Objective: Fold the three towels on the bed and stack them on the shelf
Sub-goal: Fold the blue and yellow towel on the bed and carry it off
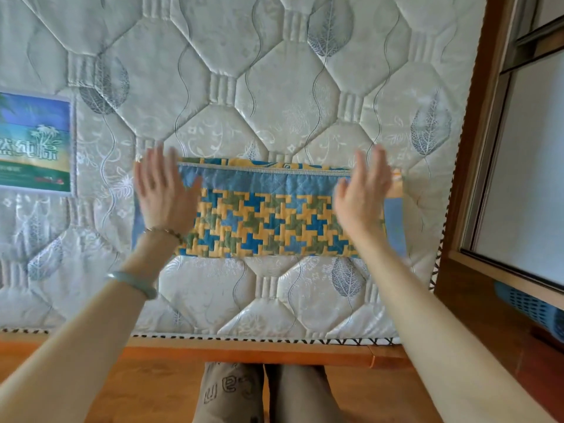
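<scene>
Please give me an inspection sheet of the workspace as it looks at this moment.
Surface: bare quilted mattress in a wooden bed frame.
Job's things: one patterned towel lies folded into a long strip on the mattress; other towels and the shelf not in view.
Clutter: a printed label on the mattress at the left.
Grip: left hand and right hand open, fingers spread, over the towel's two ends, blurred; neither holds anything.
Cables: nothing seen.
Surroundings: window at the right, blue basket below it, wooden floor.
</scene>
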Demonstrator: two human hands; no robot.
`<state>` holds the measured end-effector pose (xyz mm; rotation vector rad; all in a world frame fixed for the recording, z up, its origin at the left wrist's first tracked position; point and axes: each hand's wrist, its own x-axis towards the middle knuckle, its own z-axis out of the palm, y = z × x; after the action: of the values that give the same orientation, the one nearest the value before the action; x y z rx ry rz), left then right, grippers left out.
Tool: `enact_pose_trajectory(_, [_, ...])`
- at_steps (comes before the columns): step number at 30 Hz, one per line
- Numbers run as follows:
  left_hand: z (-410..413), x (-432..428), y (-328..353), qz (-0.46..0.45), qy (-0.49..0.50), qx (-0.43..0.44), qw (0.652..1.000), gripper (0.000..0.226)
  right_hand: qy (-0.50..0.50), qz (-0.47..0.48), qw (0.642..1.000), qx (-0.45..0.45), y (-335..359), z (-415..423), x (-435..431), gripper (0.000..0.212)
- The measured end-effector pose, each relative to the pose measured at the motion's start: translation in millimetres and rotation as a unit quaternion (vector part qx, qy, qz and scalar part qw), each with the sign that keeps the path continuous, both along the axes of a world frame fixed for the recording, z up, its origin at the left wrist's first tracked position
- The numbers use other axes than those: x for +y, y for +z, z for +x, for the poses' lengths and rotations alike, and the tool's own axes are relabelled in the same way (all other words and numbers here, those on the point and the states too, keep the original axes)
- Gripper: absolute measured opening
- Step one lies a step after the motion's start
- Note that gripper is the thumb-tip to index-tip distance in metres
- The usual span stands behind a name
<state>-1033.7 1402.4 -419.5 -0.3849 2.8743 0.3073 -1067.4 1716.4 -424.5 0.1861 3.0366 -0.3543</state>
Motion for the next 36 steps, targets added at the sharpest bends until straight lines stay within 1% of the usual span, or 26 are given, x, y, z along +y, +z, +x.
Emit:
enact_pose_trajectory(1, [11, 22, -1, 0.020, -0.081, 0.001, 0.996, 0.068, 0.086, -0.032, 0.996, 0.009, -2, 12, -26, 0.055])
enact_pose_trajectory(2, [22, 45, -2, 0.037, -0.163, -0.005, 0.986, 0.069, 0.172, -0.054, 0.984, -0.001, -8, 25, -50, 0.058])
enact_pose_trajectory(3, [33, 63, -6, 0.042, -0.233, -0.007, 0.972, 0.068, 0.241, -0.056, 0.969, -0.020, -16, 39, -68, 0.061])
enact_pose_trajectory(4, [42, 74, -13, 0.040, -0.280, -0.014, 0.959, 0.067, 0.280, -0.044, 0.958, -0.036, -25, 49, -78, 0.062])
enact_pose_trajectory(5, [48, 78, -23, 0.033, -0.299, -0.026, 0.953, 0.067, 0.287, -0.029, 0.956, -0.048, -36, 54, -81, 0.061])
enact_pose_trajectory(8, [49, 68, -44, -0.014, -0.288, -0.089, 0.953, 0.075, 0.276, 0.005, 0.959, -0.063, -57, 52, -71, 0.056])
enact_pose_trajectory(10, [45, 65, -48, -0.026, -0.290, -0.095, 0.952, 0.074, 0.290, 0.002, 0.955, -0.064, -59, 49, -69, 0.056])
enact_pose_trajectory(12, [39, 67, -45, -0.018, -0.287, -0.071, 0.955, 0.070, 0.289, -0.032, 0.956, -0.046, -57, 45, -69, 0.054])
enact_pose_trajectory(13, [36, 66, -42, -0.011, -0.281, -0.047, 0.959, 0.066, 0.269, -0.053, 0.961, -0.025, -54, 43, -67, 0.051])
enact_pose_trajectory(16, [14, 53, -37, 0.018, -0.227, 0.024, 0.973, 0.054, 0.139, -0.066, 0.988, 0.034, -45, 23, -50, 0.039])
enact_pose_trajectory(18, [-4, 48, -36, 0.044, -0.201, 0.043, 0.978, 0.046, 0.087, -0.053, 0.994, 0.032, -41, 8, -38, 0.032])
enact_pose_trajectory(20, [-18, 50, -36, 0.066, -0.183, 0.061, 0.979, 0.036, 0.093, -0.053, 0.994, 0.019, -41, -1, -31, 0.025])
enact_pose_trajectory(23, [-34, 55, -36, 0.082, -0.150, 0.063, 0.983, 0.024, 0.101, -0.079, 0.992, 0.010, -39, -9, -31, 0.018])
enact_pose_trajectory(27, [-44, 54, -33, 0.067, -0.134, 0.085, 0.985, 0.019, 0.114, -0.108, 0.985, 0.066, -34, -15, -29, 0.009])
enact_pose_trajectory(29, [-45, 54, -33, 0.062, -0.133, 0.082, 0.986, 0.019, 0.114, -0.117, 0.983, 0.078, -36, -15, -27, 0.010])
enact_pose_trajectory(31, [-42, 56, -37, 0.059, -0.130, 0.056, 0.988, 0.021, 0.110, -0.120, 0.984, 0.072, -40, -13, -27, 0.011])
enact_pose_trajectory(33, [-40, 60, -38, 0.046, -0.109, 0.043, 0.992, 0.025, 0.108, -0.099, 0.987, 0.068, -43, -13, -29, 0.005])
enact_pose_trajectory(34, [-38, 63, -37, 0.040, -0.099, 0.047, 0.993, 0.030, 0.103, -0.077, 0.990, 0.066, -43, -14, -31, 0.008])
enact_pose_trajectory(36, [-28, 75, -32, 0.034, -0.114, 0.051, 0.992, 0.047, 0.101, -0.034, 0.992, 0.063, -40, -13, -43, 0.029])
